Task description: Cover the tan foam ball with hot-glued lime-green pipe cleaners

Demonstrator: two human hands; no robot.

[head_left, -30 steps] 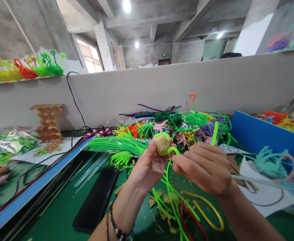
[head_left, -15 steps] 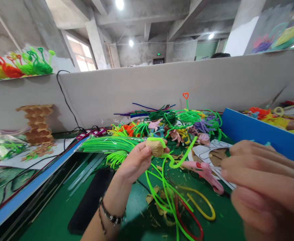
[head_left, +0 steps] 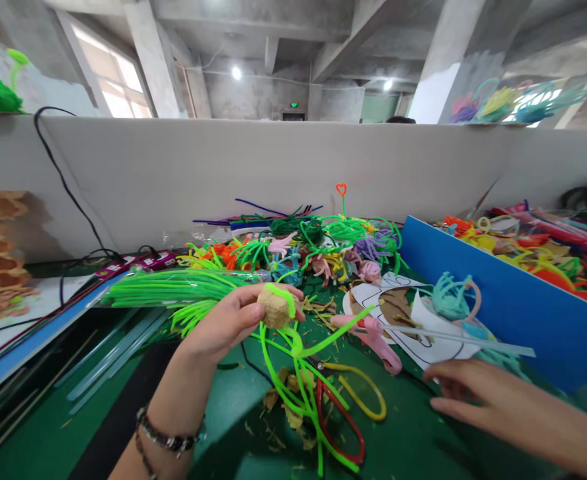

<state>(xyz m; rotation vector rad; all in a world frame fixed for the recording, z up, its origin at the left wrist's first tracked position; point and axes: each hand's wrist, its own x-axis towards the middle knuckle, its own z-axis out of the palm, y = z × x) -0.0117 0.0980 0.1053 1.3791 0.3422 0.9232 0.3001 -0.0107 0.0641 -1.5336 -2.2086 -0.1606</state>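
Observation:
My left hand (head_left: pixel 228 320) grips a rough tan egg-carton cup (head_left: pixel 275 309) between thumb and fingers. A bright green pipe cleaner (head_left: pixel 287 299) runs along the cup's edge, and a loose length of it bends away to the right. Low on the right, my right hand (head_left: pixel 466 387) is held with thumb and fingers apart, nothing in it, near the cord of a pink glue gun (head_left: pixel 373 339). A clear glue stick (head_left: pixel 466 337) sticks out of the gun. Below the cup lie loose green pipe cleaners (head_left: pixel 293 393) and scissors (head_left: pixel 356 440) with one red and one yellow handle.
Bundled green pipe cleaners (head_left: pixel 158 290) lie at left, with clear glue sticks (head_left: pixel 118 357) nearby. Colourful pipe-cleaner pieces (head_left: pixel 318 243) pile up along the white partition (head_left: pixel 233 167). A blue board (head_left: pixel 473 287) stands at right, beside paper cutouts (head_left: pixel 453 337) and a teal bundle (head_left: pixel 451 297).
My right hand has dropped from close in front of the camera to low over the table, and its fingers have spread. The view has turned right; my left hand still holds the cup.

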